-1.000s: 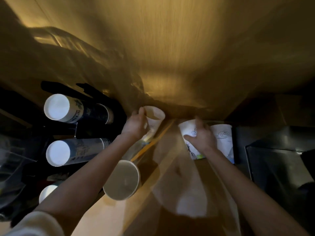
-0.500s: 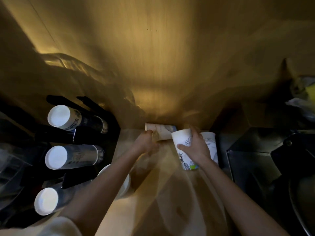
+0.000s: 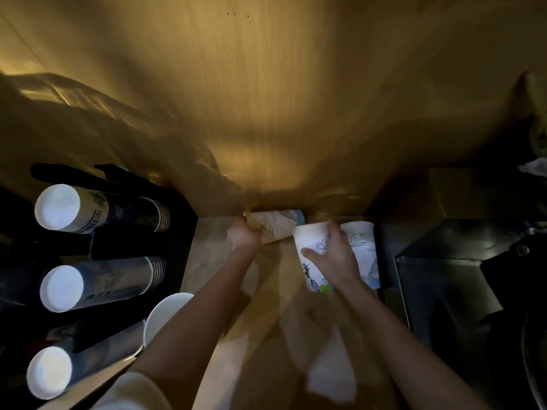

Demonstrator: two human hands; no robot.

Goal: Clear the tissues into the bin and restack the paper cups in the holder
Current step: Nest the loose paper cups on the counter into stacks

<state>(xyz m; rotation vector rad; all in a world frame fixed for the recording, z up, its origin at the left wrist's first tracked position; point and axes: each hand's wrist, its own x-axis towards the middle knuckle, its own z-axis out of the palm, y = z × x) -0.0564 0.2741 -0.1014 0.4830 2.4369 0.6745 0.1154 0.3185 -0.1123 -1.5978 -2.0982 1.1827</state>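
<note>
My left hand [image 3: 245, 235] grips a printed paper cup [image 3: 278, 224] lying on its side against the back wall. An upright printed paper cup [image 3: 309, 247] is held from the side by my right hand [image 3: 333, 255]. A second upright cup [image 3: 362, 247] stands just right of it, touching. At the left, a black cup holder [image 3: 180, 232] carries three horizontal stacks of cups [image 3: 97, 213], their white bottoms facing me. A loose white cup [image 3: 162, 318] lies below my left forearm beside the holder. No bin shows.
The wooden counter [image 3: 213, 255] runs between the holder and a dark metal unit [image 3: 444, 276] at the right. A wooden wall [image 3: 266, 113] closes the back. Something white and crumpled [image 3: 535, 167] sits at the far right edge.
My left hand turned its cup from upright onto its side and brought it toward the right-hand cup. My right hand stayed on its cup. The view shifted slightly.
</note>
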